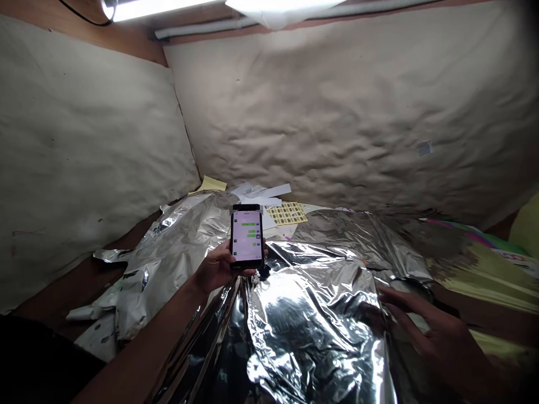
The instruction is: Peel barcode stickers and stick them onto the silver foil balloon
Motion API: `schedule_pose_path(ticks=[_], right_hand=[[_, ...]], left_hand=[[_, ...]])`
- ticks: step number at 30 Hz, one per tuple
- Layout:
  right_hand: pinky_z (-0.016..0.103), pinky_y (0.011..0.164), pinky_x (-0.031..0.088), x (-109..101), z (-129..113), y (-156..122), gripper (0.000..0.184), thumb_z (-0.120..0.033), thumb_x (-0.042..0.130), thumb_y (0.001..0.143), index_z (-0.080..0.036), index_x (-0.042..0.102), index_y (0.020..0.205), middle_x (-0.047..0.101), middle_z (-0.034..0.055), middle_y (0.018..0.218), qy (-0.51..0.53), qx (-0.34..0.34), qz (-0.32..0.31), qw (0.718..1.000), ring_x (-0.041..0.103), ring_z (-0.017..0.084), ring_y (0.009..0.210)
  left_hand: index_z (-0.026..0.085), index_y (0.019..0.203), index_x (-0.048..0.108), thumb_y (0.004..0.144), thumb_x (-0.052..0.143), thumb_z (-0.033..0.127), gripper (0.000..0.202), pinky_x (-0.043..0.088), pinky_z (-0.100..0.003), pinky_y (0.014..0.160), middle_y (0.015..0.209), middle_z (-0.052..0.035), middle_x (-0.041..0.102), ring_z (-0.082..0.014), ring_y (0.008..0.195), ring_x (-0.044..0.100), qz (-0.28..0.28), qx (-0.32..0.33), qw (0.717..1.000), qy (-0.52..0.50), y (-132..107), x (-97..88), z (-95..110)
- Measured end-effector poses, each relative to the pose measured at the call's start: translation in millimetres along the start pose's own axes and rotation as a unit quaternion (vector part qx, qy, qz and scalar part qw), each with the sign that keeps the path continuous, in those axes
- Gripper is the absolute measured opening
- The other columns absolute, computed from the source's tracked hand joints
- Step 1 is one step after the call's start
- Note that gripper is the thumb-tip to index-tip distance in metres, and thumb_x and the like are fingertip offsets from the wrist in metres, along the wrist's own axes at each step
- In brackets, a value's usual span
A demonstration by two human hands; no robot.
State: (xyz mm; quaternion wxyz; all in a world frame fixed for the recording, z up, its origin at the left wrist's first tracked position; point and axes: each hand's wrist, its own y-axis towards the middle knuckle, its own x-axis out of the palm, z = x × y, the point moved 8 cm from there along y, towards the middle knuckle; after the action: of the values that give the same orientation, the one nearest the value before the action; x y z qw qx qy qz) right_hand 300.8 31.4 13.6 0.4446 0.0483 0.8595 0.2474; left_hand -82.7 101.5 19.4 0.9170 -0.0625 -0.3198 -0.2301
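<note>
My left hand (214, 269) is closed around a smartphone (246, 238), held upright with its lit screen toward me. The screen shows a chat with green message bubbles; its text is too small to read. Under and in front of the phone lies a large sheet of shiny silver foil (315, 325), creased and reflecting light. My right hand (433, 331) is at the foil's right edge, fingers stretched out and their tips at the edge. Whether those fingertips press on the foil, I cannot tell.
More crumpled foil (168, 247) spreads to the left. White paper strips (269, 193), a yellow sheet of small labels (288, 213) and yellow paper (213, 183) lie at the back. Paper-covered walls (337, 112) enclose the surface. Yellow plastic material (497, 275) lies at right; a tube light (164, 8) hangs above.
</note>
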Motion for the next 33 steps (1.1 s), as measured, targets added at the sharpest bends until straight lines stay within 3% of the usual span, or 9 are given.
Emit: schedule_pose_path(ticks=[4, 12, 26, 33], right_hand=[[0.039, 0.080, 0.060, 1.6, 0.4, -0.4, 0.031, -0.045, 0.055, 0.088, -0.032, 0.065, 0.115, 0.071, 0.0021, 0.111, -0.009, -0.002, -0.006, 1.000, 0.071, 0.027, 0.090], [0.038, 0.075, 0.060, 5.9, 0.5, 1.3, 0.033, -0.048, 0.055, 0.088, -0.033, 0.065, 0.115, 0.072, 0.0014, 0.110, -0.016, -0.005, -0.017, 1.000, 0.070, 0.027, 0.092], [0.038, 0.079, 0.060, 3.6, -2.6, 1.2, 0.030, -0.044, 0.055, 0.089, -0.035, 0.064, 0.117, 0.073, -0.0004, 0.107, -0.023, -0.019, -0.018, 0.999, 0.072, 0.025, 0.086], [0.039, 0.077, 0.061, 2.7, -6.7, 3.7, 0.032, -0.049, 0.054, 0.088, -0.033, 0.066, 0.113, 0.074, 0.0014, 0.105, -0.024, -0.026, -0.006, 0.999, 0.072, 0.026, 0.086]], left_hand=[[0.024, 0.152, 0.013, 0.070, 0.044, -0.001, 0.091, 0.060, -0.043, 0.077, 0.141, -0.0150, 0.049, -0.0364, 0.122, 0.053, -0.014, 0.000, 1.000, -0.006, 0.0, 2.0, -0.6], [0.020, 0.151, 0.015, 0.069, 0.046, 0.000, 0.090, 0.060, -0.043, 0.076, 0.139, -0.0174, 0.050, -0.0380, 0.125, 0.049, -0.014, -0.007, 1.000, 0.005, -1.5, 5.7, -0.5], [0.023, 0.151, 0.018, 0.069, 0.046, 0.000, 0.089, 0.060, -0.042, 0.078, 0.143, -0.0149, 0.047, -0.0373, 0.126, 0.049, -0.016, -0.002, 1.000, 0.016, -1.8, 5.7, 0.1], [0.021, 0.151, 0.017, 0.067, 0.046, -0.001, 0.091, 0.060, -0.041, 0.074, 0.138, -0.0183, 0.050, -0.0392, 0.125, 0.050, -0.004, -0.005, 1.000, 0.008, -0.9, 4.7, -0.4]])
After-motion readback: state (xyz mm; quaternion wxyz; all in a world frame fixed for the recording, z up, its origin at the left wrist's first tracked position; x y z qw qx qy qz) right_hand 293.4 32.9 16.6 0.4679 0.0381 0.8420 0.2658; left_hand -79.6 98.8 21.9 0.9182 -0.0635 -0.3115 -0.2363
